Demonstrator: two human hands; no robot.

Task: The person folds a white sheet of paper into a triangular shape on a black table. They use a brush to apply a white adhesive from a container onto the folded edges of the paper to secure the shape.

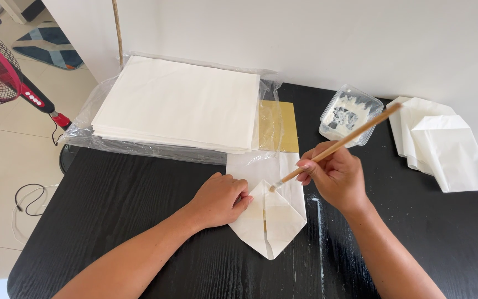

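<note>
Head view: a black wood-grain table (112, 221) seen from above, both bare hands at work near its middle.
Left hand (219, 199): lies palm down with fingers curled, pressing the left edge of a folded white paper piece with a pointed lower end (275, 218); it grips nothing, only holds the paper flat.
Right hand (336, 174): closed around a long thin wooden-handled brush (333, 147), pinched between thumb and fingers; the handle slants up and away to the right.
Brush tip: touches the folded white paper just right of the left hand's fingertips, near the top of the triangular flaps.
Folded white paper: lies flat on the table between the two hands, its point toward the person.
Beyond the left hand: a thick stack of large white paper sheets resting on clear plastic wrap (178, 102).
Beyond both hands: a flat yellow sheet (286, 124), partly under the plastic wrap.
Beyond the right hand: a small clear plastic tub holding white paste (351, 113), passing behind the brush handle.
Right of the right hand: a pile of finished folded white paper pieces (443, 144), well apart.
Far left of the left hand: a red standing fan (1, 72) on a pale tiled floor.
</note>
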